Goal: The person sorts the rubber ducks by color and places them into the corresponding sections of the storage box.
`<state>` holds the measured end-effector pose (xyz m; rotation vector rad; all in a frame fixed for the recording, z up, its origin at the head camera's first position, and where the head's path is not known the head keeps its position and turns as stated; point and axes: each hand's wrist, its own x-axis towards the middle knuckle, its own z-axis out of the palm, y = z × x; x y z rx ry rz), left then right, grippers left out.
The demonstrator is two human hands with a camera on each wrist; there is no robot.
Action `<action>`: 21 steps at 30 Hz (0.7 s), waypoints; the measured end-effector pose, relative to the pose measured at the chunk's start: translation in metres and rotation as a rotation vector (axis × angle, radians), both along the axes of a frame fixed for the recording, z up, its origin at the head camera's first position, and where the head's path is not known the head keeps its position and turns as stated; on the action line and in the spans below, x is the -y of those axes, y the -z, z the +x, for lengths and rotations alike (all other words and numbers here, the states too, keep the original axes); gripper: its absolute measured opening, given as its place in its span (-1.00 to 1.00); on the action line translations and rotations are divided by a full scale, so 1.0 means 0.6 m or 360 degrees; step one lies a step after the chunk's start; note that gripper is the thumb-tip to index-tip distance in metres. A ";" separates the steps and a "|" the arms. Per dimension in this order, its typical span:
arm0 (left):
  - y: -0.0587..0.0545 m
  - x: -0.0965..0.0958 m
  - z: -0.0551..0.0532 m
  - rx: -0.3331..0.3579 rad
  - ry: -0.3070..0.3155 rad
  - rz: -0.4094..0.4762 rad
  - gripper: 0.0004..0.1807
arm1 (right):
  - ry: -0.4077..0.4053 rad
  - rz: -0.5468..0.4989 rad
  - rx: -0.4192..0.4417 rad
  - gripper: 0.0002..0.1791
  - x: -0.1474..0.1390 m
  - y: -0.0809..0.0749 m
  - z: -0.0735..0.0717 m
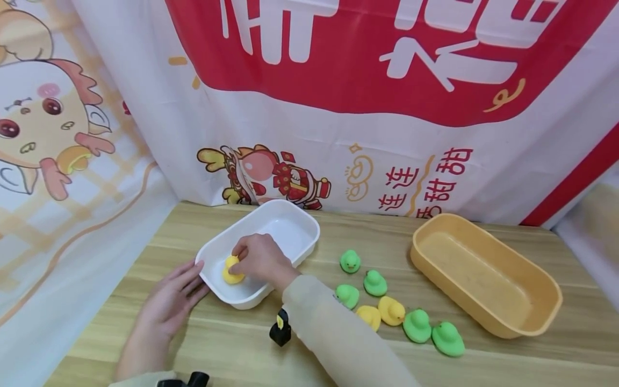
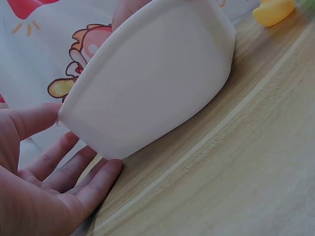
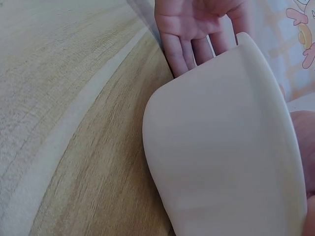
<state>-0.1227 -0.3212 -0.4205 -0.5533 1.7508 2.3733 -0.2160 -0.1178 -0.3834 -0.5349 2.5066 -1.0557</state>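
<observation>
In the head view, my right hand (image 1: 261,259) reaches into a white plastic basin (image 1: 302,212) and pinches a yellow toy duck (image 1: 232,273) low at the basin's left end. My left hand (image 1: 166,307) touches the outside of that same end. The left wrist view has this hand's thumb at the basin's rim and its other fingers (image 2: 101,184) extended along the end wall. In the right wrist view, the basin wall (image 3: 221,142) hides most of the right hand and the duck.
Right of the basin, several green toy ducks (image 1: 350,262) and two more yellow ducks (image 1: 391,310) lie on the wooden table (image 1: 242,344); the right sleeve partly covers some. A tan basin (image 1: 483,274) stands farther right. A printed cloth (image 1: 300,129) hangs behind the table.
</observation>
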 end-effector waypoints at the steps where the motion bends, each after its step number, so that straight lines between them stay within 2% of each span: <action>1: 0.000 0.000 0.001 -0.0001 -0.0002 0.0003 -0.88 | -0.0005 0.0002 -0.0003 -0.70 0.000 0.000 0.000; 14: 0.006 0.012 0.003 -0.0028 0.0023 0.0015 -0.89 | -0.0032 0.0003 -0.0057 -0.66 0.004 0.000 0.004; 18: 0.010 0.011 0.003 -0.0065 0.0043 0.0062 -0.86 | 0.0014 0.0001 -0.0267 -0.68 0.001 -0.002 0.014; 21: 0.012 0.009 0.000 -0.0081 0.0051 0.0082 -0.79 | 0.0088 -0.0081 -0.0472 -0.68 -0.007 -0.007 0.021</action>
